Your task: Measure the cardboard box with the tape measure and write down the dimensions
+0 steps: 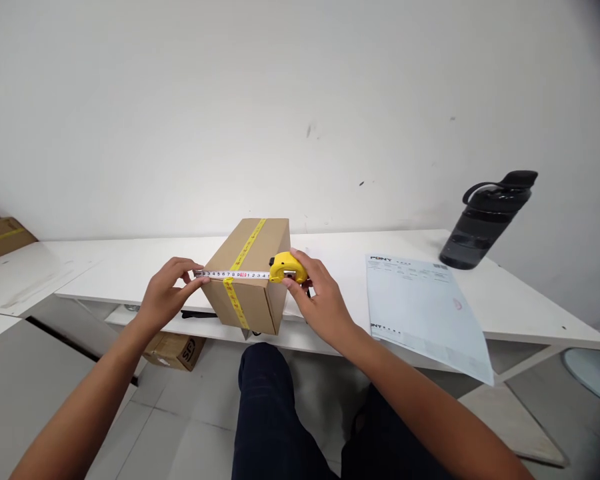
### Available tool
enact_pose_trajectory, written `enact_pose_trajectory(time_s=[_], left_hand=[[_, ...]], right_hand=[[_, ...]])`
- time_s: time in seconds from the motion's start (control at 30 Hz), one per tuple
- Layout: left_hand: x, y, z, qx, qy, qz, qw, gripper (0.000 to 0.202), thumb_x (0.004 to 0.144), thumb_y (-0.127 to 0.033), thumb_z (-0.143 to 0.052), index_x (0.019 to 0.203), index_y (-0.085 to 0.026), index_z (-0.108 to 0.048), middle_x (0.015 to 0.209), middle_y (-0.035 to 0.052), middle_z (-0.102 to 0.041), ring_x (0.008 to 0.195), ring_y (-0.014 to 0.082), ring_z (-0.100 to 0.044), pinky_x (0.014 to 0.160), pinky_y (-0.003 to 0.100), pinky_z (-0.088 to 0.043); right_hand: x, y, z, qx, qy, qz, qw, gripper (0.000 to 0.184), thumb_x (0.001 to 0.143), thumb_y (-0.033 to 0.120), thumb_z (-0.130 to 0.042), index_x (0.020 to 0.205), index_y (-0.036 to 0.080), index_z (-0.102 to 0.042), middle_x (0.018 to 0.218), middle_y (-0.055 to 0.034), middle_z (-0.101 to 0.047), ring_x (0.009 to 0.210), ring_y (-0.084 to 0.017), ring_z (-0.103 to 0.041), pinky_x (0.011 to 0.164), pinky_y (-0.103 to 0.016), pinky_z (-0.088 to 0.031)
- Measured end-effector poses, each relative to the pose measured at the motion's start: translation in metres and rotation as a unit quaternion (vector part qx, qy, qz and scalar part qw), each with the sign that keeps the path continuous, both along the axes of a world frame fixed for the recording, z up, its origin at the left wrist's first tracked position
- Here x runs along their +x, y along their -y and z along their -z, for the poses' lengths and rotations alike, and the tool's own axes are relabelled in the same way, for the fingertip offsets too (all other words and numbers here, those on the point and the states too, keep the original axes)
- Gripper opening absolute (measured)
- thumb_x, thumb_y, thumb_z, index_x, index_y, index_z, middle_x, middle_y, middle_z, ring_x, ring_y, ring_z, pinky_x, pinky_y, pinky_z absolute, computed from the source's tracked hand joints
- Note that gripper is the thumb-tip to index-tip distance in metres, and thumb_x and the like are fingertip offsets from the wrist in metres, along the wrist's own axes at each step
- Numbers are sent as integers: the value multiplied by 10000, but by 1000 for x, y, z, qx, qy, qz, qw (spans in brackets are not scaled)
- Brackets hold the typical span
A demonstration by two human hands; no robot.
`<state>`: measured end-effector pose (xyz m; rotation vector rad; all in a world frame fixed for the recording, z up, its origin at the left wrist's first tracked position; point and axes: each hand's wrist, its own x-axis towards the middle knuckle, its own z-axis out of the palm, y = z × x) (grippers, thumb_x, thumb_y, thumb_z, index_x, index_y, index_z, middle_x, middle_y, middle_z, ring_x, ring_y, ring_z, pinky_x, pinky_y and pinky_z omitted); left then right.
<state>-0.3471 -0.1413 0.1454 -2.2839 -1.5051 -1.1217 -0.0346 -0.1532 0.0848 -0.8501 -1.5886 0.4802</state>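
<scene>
A brown cardboard box (223,252) sealed with yellow printed tape sits at the front edge of the white table. Across its near top edge runs the white blade of a yellow tape measure (281,265), past the red 10 mark. My right hand (325,293) is closed around the tape measure's case at the box's right corner. At the left corner, my left hand (167,290) pinches the metal end of the blade between thumb and fingers. Part of the case is hidden by my right fingers.
A printed sheet (415,300) lies right of the box and overhangs the front edge of the table (520,293). A dark water bottle (485,223) stands behind it. Another carton (175,350) sits below, and cardboard boxes (5,239) lie far left.
</scene>
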Motion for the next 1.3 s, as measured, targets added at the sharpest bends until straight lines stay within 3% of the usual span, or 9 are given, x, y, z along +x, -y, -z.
enact_pose_trajectory(time_s=[0.2, 0.3, 0.4, 0.53, 0.7, 0.8, 1.0, 1.17, 1.3], left_hand=[[19, 30, -8, 62, -2, 61, 996, 130, 885, -363, -712, 973, -272, -683, 805, -7, -625, 743, 148, -595, 653, 291, -506], [42, 54, -1, 52, 32, 137, 989, 110, 893, -255, -693, 998, -279, -676, 808, -2, -641, 746, 151, -602, 604, 276, -497], [67, 59, 10, 37, 77, 169, 982, 123, 905, -236, -674, 1021, -277, -666, 819, 6, -625, 758, 146, -602, 599, 265, -499], [88, 38, 27, -23, 179, 128, 975, 204, 955, -336, -622, 1148, -274, -601, 831, -21, -551, 650, 99, -553, 583, 250, -480], [97, 15, 34, 4, 206, 128, 970, 322, 956, -428, -614, 1224, -270, -532, 924, 0, -551, 692, 100, -537, 624, 251, -475], [101, 4, 27, -60, 221, 181, 956, 409, 947, -495, -606, 1268, -272, -486, 942, 9, -550, 696, 107, -544, 622, 252, -483], [111, -41, 1, -140, 181, 254, 940, 459, 958, -589, -534, 1254, -239, -503, 901, 10, -543, 689, 114, -531, 669, 275, -485], [121, -90, -16, -217, 141, 227, 939, 553, 987, -671, -350, 1132, -193, -587, 850, 16, -579, 684, 121, -555, 700, 290, -473], [128, -119, -20, -234, 62, 209, 948, 574, 960, -692, -382, 1032, -181, -632, 833, 30, -636, 765, 159, -606, 755, 306, -466]], right_hand=[[9, -2, 2, -76, -119, -78, 987, 586, 862, 393, -730, 1398, 311, -507, 1358, -93, -597, 1148, -245, -627, 931, -419, -570], [17, -2, 0, -91, -158, -145, 972, 558, 864, 448, -730, 1363, 302, -527, 1340, -87, -616, 1199, -240, -620, 970, -406, -567], [19, -3, 0, -77, -162, -168, 969, 562, 874, 493, -714, 1367, 310, -518, 1330, -82, -621, 1219, -237, -611, 1003, -410, -557], [0, 0, 12, -59, -155, -135, 977, 507, 902, 483, -687, 1347, 333, -498, 1333, -82, -594, 1208, -234, -609, 993, -414, -560], [-45, 6, 30, -78, -199, -111, 971, 538, 942, 528, -596, 1370, 296, -367, 1333, -118, -573, 1215, -231, -608, 1027, -412, -541], [-53, 1, 27, -77, -206, -107, 970, 546, 937, 535, -587, 1361, 291, -344, 1363, -120, -544, 1264, -236, -579, 1056, -414, -520], [-35, -20, 7, -56, -205, -41, 976, 523, 931, 502, -619, 1343, 313, -358, 1361, -99, -516, 1178, -237, -639, 964, -393, -571], [-18, -33, -5, -74, -295, -6, 953, 502, 927, 505, -622, 1319, 323, -367, 1324, -81, -532, 876, -169, -723, 788, -345, -600], [-4, -23, -7, -81, -400, -51, 912, 429, 867, 543, -700, 1159, 303, -497, 1085, -10, -645, 714, -123, -679, 740, -325, -591]])
